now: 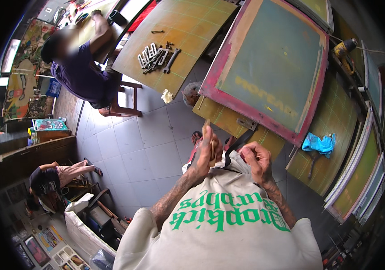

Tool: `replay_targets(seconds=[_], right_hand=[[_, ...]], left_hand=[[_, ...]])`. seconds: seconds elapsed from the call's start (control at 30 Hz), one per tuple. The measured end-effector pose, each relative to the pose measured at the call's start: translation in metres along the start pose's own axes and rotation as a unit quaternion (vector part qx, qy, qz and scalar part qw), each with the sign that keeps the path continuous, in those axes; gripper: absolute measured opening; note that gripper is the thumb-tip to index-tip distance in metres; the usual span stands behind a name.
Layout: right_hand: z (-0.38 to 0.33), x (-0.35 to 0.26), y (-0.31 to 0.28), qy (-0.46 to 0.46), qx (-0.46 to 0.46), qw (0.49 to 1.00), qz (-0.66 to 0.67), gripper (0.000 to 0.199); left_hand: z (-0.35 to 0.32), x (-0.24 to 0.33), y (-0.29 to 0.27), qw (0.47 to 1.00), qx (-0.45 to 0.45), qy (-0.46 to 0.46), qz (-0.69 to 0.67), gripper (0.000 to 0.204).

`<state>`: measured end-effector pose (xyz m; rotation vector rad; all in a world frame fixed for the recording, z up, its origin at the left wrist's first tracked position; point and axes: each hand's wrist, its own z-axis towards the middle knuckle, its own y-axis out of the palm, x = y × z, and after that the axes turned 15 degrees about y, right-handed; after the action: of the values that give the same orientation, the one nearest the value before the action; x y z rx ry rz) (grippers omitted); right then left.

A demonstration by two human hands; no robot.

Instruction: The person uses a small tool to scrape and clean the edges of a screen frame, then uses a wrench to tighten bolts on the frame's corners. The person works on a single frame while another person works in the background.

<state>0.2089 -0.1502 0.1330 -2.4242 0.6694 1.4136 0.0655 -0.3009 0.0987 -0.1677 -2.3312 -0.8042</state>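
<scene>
In front of my torso, my left hand [210, 147] is raised with its fingers folded round something tan that I cannot make out. A hand's width to its right, my right hand [257, 158] has its fingers curled together; what lies in them is hidden. A dark strip [241, 140] runs between the hands toward a metal bracket [247, 124] at the near edge of a yellowish board. On that board, beyond my hands, rests a large printing screen [269, 58] with a red-pink frame. The hem of my light shirt [233, 162] hangs just below both hands.
Left of the screen, a grid-marked board [185, 22] bears metal clamps [153, 56] and a spanner [171, 61]. A blue cloth [319, 142] and a yellow drill [345, 47] are at right. One person [82, 74] sits by a stool [127, 101]; another [48, 182] is at lower left.
</scene>
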Motion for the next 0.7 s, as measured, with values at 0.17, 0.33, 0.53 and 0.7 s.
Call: replay_targets(seconds=[0.17, 0.33, 0.53, 0.7], right_hand=[[0.014, 0.003, 0.027, -0.023, 0.002, 0.998, -0.059, 0.013], [0.031, -0.001, 0.037, -0.14, 0.093, 0.941, -0.295, 0.01], [0.043, 0.005, 0.037, -0.176, 0.164, 0.936, -0.256, 0.022], [0.029, -0.015, 0.023, -0.056, 0.124, 0.975, -0.175, 0.022]], left_hand=[[0.007, -0.009, 0.029, 0.994, -0.016, 0.101, -0.044, 0.059], [0.012, -0.013, 0.029, 0.936, -0.076, 0.269, 0.216, 0.034], [0.029, -0.029, 0.018, 0.924, -0.025, 0.301, 0.237, 0.031], [0.024, -0.016, 0.006, 0.986, -0.001, 0.158, 0.053, 0.036]])
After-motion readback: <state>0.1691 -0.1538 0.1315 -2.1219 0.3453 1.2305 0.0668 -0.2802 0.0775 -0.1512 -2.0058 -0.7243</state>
